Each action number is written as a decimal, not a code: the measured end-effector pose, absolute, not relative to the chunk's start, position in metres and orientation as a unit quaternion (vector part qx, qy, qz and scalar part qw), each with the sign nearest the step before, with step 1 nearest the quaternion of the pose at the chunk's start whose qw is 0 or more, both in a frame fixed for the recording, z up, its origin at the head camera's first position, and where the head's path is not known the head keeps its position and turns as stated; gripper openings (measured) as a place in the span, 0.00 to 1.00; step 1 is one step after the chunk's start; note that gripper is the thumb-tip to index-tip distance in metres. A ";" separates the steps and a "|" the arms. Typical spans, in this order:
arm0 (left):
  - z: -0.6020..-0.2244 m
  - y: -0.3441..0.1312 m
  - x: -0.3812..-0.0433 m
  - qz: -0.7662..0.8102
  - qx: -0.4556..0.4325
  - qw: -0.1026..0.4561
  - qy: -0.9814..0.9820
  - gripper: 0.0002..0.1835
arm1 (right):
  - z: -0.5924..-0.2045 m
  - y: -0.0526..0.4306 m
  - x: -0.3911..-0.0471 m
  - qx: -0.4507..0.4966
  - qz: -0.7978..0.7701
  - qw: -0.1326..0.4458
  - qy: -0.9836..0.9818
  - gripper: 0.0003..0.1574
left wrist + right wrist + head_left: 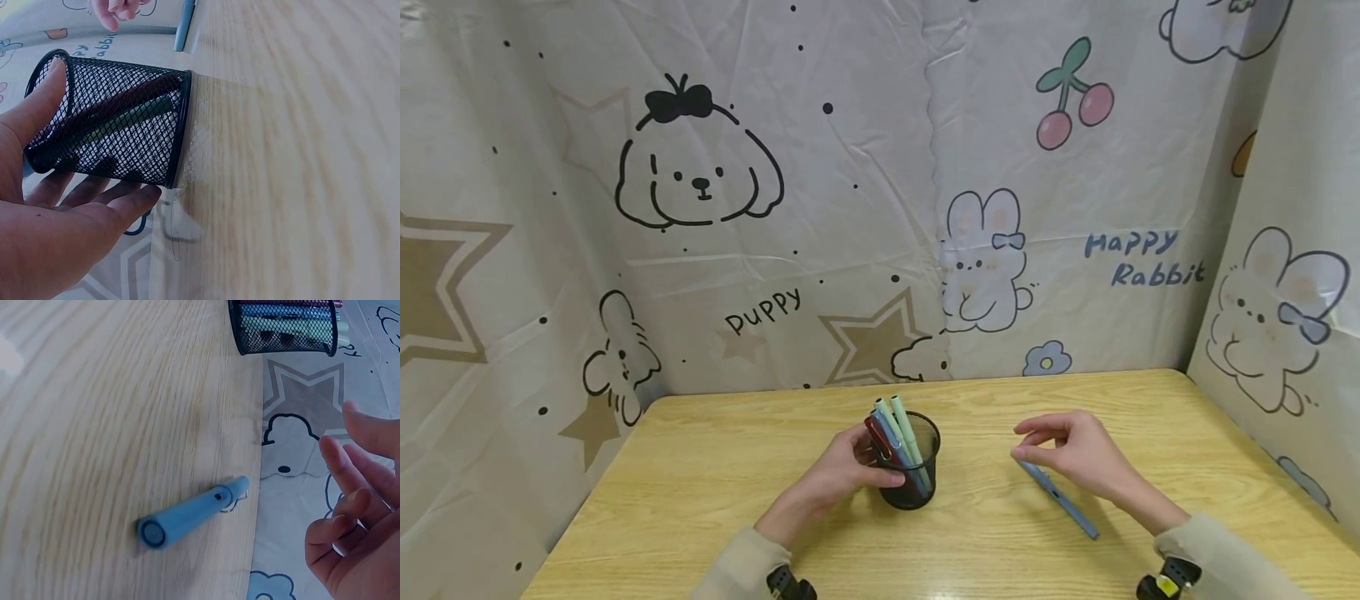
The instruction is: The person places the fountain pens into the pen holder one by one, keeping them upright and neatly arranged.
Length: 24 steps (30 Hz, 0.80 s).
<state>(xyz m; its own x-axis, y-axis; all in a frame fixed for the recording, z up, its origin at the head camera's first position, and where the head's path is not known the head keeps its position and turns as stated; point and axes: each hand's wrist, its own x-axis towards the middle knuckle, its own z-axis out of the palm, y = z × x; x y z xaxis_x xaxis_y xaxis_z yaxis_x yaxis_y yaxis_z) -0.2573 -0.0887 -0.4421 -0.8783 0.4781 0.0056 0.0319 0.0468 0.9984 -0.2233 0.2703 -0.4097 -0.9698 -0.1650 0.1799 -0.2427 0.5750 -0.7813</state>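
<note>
A black mesh pen holder (929, 442) stands upright on the table, and my left hand (837, 477) grips it from the left side. In the left wrist view the thumb lies along one side of the mesh, with the fingers round the opposite side. Inside lean a dark red pen (877, 437), a blue pen (891, 435) and two light green pens (906, 429). To the right another blue pen (1062, 500) lies slantwise on the tabletop. My right hand (1081, 454) hovers by its far end, apart from it in the right wrist view, thumb and fingertips holding nothing.
The light wood table (715, 467) ends at a back edge against a printed cloth (865, 208). More cloth hangs at the left and right sides. A dark band with a device (1169, 578) sits on each wrist.
</note>
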 end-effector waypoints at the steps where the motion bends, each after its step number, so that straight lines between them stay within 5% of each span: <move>1: -0.442 -0.089 -0.257 0.667 0.182 0.168 0.703 0.37 | -0.410 0.271 -0.223 0.115 0.446 0.042 -0.887 0.24; 24: -0.443 -0.089 -0.258 0.665 0.183 0.166 0.705 0.37 | -0.418 0.297 -0.215 0.098 0.413 0.043 -0.905 0.22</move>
<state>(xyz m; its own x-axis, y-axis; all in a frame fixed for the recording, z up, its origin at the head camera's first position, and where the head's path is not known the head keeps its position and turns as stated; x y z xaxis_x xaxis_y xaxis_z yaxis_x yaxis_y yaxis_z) -0.2581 -0.0891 -0.4434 -0.8775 0.4795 0.0096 0.0372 0.0481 0.9982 -0.2148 0.2971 -0.4184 -0.9773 -0.1414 0.1576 -0.2117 0.6402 -0.7385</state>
